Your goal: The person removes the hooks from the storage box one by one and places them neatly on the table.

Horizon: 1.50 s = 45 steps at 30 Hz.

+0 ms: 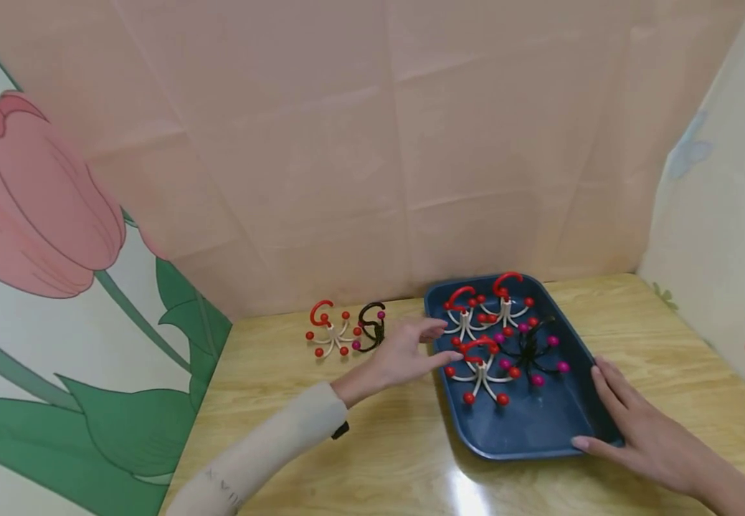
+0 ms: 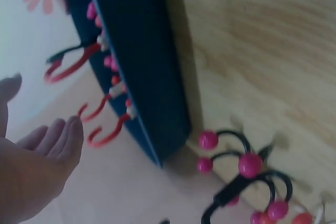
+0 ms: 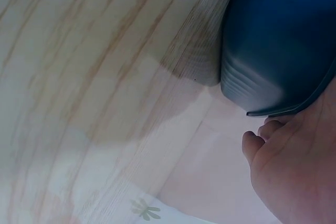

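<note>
Dark blue rectangular plastic tray (image 1: 543,430) on wooden table (image 1: 372,444), long axis near-to-far, holding four ball-tipped hook hangers. Left hand (image 1: 404,352) fingers relaxed, at tray's left rim, holding nothing. Right hand (image 1: 637,423) flat against right rim.

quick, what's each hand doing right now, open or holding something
Left hand: open, fingers extended at the dark blue plastic tray's left rim, holding nothing.
Right hand: open, resting flat against the tray's right edge.
</note>
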Available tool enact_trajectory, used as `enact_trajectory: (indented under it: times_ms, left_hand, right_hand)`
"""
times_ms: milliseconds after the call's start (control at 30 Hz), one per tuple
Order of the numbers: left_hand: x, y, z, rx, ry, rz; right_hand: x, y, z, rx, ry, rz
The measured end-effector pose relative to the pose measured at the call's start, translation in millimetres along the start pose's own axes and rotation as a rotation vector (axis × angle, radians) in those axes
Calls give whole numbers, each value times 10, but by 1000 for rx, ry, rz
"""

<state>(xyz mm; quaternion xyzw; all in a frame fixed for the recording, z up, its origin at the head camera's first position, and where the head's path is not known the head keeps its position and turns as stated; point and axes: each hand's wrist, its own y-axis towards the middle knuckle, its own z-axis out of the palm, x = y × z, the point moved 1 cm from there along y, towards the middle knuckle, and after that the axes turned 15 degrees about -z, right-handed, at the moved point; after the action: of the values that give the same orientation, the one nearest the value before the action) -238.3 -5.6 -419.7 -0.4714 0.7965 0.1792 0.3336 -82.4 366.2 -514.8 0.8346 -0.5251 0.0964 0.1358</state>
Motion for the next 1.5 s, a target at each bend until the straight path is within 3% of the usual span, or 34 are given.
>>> enact_trajectory:
  times_ms: [233,400,500,733,933,1233,1500]
  left_hand:
    - [-90,64,246,14,13,10]
    - [-113,115,390,-14,140,29]
    - [-118,123,455,-35,170,37]
    - [-105,81,513,-19,107,24]
    - [-62,86,529,-54,69,45]
    - [-15,30,676,-50,-18,19]
    - [-49,87,638,-60,-71,10]
  right_hand:
    - [-4,24,-4,-13,-7,-13]
    - [-9,59,0,-36,-4,-40]
    - [-10,56,12,-49,-16,-50]
    - [11,39,36,-44,-12,-42]
    - [7,59,22,-82,-27,-70]
    - [-2,-52,90,9,-5,10]
    - [-28,-17,55,-34,-17,-10]
